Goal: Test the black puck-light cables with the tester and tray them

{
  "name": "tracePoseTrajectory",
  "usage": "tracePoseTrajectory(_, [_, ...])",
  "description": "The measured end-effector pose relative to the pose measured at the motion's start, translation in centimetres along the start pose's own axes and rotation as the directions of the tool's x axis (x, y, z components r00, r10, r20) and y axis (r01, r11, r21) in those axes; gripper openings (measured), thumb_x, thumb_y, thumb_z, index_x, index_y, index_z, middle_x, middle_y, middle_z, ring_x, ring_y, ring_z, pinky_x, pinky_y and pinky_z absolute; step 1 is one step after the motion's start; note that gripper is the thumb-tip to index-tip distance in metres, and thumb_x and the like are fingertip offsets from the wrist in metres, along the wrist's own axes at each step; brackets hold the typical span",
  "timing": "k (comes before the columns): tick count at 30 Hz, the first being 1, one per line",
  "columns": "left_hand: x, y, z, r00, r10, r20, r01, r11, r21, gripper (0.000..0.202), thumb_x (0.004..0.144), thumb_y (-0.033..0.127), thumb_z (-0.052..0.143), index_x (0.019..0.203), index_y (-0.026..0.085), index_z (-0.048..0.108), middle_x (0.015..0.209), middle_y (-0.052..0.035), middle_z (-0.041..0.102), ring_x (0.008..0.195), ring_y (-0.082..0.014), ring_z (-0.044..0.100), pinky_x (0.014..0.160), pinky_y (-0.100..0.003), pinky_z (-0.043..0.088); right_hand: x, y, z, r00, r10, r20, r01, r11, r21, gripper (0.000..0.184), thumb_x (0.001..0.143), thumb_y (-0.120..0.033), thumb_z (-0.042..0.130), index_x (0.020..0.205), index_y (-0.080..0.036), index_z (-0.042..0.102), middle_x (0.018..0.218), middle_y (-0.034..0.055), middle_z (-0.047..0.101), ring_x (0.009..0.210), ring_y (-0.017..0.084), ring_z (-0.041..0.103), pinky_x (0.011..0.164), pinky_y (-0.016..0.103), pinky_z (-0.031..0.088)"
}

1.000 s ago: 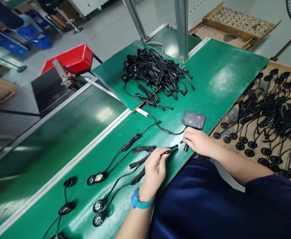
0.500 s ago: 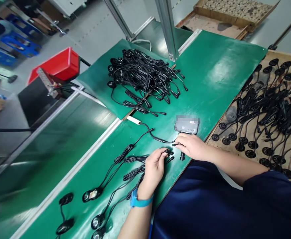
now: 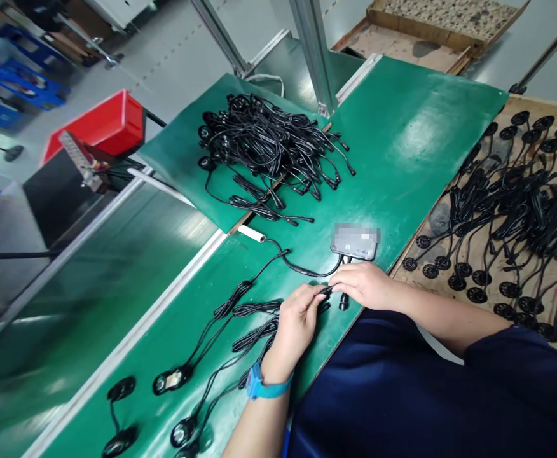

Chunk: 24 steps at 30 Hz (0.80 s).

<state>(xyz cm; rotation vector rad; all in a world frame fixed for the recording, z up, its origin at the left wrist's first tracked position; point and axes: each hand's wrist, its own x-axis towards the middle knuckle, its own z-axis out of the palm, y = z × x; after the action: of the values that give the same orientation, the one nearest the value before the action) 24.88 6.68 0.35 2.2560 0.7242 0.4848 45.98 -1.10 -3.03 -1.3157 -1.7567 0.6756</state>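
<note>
My left hand (image 3: 300,318) pinches a black cable connector (image 3: 327,291) between thumb and fingers. Right beside it, my right hand (image 3: 362,284) is closed on the thin end of a black cable, and the two ends meet between my fingertips. That cable seems to come from a small grey box (image 3: 355,242) lying just beyond my right hand. Another black plug (image 3: 344,301) hangs below my right fingers. Bundled black cables (image 3: 257,331) run leftward from under my left hand to round black lamp-like heads (image 3: 183,431). Whether the two connectors are fully joined is hidden by my fingers.
A heap of black cables (image 3: 273,140) lies on the green table (image 3: 412,165) ahead. To the right, a wooden board (image 3: 454,305) carries many similar cables with round heads. A metal post (image 3: 313,57) rises at the back; a red bin (image 3: 97,124) stands at left.
My right hand has moved left and slightly down, bringing its cable end against the connector in my left hand. The view has shifted slightly.
</note>
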Motion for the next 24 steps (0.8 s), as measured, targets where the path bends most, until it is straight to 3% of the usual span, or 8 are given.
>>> tracePoseTrajectory(12, [0.20,0.19,0.17,0.995,-0.061,0.081,0.058,0.998,0.032,0.023,0.105,0.024,0.048,0.103,0.017,0.069,0.086,-0.0063,0.070,0.077,-0.0176,0.065,0.073,-0.029,0.051,-0.59,-0.13,0.91,0.999,-0.032,-0.040,0.024,0.981,-0.191,0.029,0.109,-0.031,0.047,0.101,-0.018,0.072,0.090,0.0049,0.070,0.074,0.015,0.062,0.069,0.027,0.047])
tracePoseTrajectory(17, [0.70,0.56,-0.52,0.975,-0.099,0.198,0.103,0.995,-0.010,0.029,0.107,0.027,0.045,0.090,0.018,0.067,0.077,-0.0036,0.067,0.069,-0.0162,0.061,0.068,-0.028,0.048,-0.47,-0.08,0.68,0.999,-0.041,-0.015,0.038,0.983,-0.181,0.028,0.109,-0.030,0.048,0.100,-0.017,0.072,0.090,0.0055,0.070,0.075,0.016,0.062,0.071,0.027,0.047])
tracePoseTrajectory(24, [-0.04,0.32,0.18,0.999,-0.012,0.049,0.006,0.993,0.116,0.020,0.105,0.024,0.048,0.105,0.018,0.067,0.086,-0.0051,0.067,0.077,-0.0174,0.064,0.072,-0.028,0.051,0.16,-0.34,0.11,0.998,0.040,0.053,-0.034,0.992,-0.119,0.020,0.105,-0.024,0.054,0.097,-0.018,0.072,0.091,0.0049,0.071,0.080,0.016,0.065,0.073,0.026,0.047])
